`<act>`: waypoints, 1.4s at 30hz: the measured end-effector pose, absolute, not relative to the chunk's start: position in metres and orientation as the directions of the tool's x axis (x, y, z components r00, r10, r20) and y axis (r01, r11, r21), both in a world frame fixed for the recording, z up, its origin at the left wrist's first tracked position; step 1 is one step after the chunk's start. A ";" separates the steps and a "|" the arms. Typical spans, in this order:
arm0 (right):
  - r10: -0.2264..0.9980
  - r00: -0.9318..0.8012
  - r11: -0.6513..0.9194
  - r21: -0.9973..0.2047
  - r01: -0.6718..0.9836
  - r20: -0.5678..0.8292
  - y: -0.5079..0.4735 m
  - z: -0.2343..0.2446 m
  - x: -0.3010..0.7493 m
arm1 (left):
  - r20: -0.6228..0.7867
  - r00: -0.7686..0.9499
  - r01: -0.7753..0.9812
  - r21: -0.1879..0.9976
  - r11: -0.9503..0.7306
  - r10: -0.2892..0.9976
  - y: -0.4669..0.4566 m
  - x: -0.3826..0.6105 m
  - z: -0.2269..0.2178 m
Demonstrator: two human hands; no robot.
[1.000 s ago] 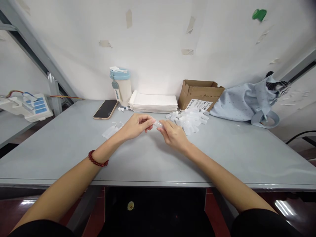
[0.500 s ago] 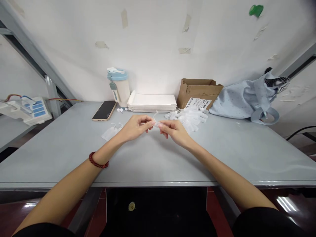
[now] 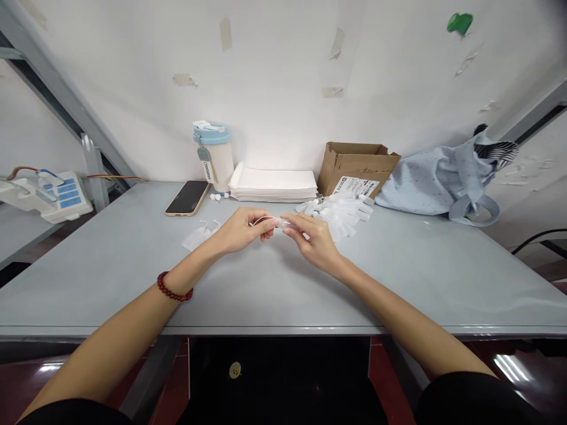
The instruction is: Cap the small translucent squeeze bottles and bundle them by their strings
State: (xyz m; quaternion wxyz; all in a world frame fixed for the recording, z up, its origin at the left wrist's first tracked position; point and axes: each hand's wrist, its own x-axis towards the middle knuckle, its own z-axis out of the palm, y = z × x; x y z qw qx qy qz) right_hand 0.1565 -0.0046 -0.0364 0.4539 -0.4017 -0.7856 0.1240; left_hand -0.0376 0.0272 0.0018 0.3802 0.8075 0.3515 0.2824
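Over the middle of the grey table [image 3: 133, 277], my left hand [image 3: 243, 229] and my right hand [image 3: 311, 239] meet fingertip to fingertip. Both pinch one small clear plastic piece [image 3: 280, 222] with a thin loop on it, held a little above the tabletop. A red bead bracelet [image 3: 173, 289] circles my left wrist. Just behind my right hand lies a heap of similar clear plastic pieces [image 3: 343, 208]. A few more small white pieces [image 3: 199, 235] lie left of my left hand.
Along the back wall stand a phone [image 3: 188, 198], a blue-lidded cup [image 3: 215, 154], a stack of white sheets [image 3: 274, 184], an open cardboard box [image 3: 357, 168] and a pale blue cloth bag [image 3: 443, 178]. A white and blue device [image 3: 53, 195] sits far left.
The loop that stuck up between my fingertips half a second ago now lies lower, toward my left hand. Both hands stayed nearly in place, still pinching the piece.
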 end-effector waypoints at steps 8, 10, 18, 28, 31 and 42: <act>0.941 -0.305 0.208 -0.960 0.187 0.145 -0.006 -0.017 0.160 | 0.265 0.606 0.377 0.734 -0.565 0.750 0.026 -0.035 -0.003; 0.938 -0.340 0.096 -0.993 0.067 0.067 -0.002 -0.018 0.162 | 0.288 0.617 0.383 0.703 -0.599 0.733 0.026 -0.035 -0.005; 0.887 -0.439 -0.181 -0.983 -0.040 -0.146 0.005 -0.025 0.168 | 0.332 0.630 0.419 0.617 -0.666 0.702 0.027 -0.034 -0.010; 0.796 0.075 0.330 -0.535 0.778 0.601 0.038 -0.030 0.212 | 0.351 0.340 0.588 0.645 -0.488 0.873 0.052 -0.044 -0.017; 0.703 0.147 0.185 -0.378 0.907 0.696 0.051 -0.039 0.232 | 0.369 0.272 0.655 0.606 -0.452 0.889 0.062 -0.053 -0.015; 0.629 0.137 0.138 -0.284 0.949 0.765 0.046 -0.038 0.227 | 0.289 -0.022 0.897 0.429 -0.109 0.957 0.118 -0.127 -0.018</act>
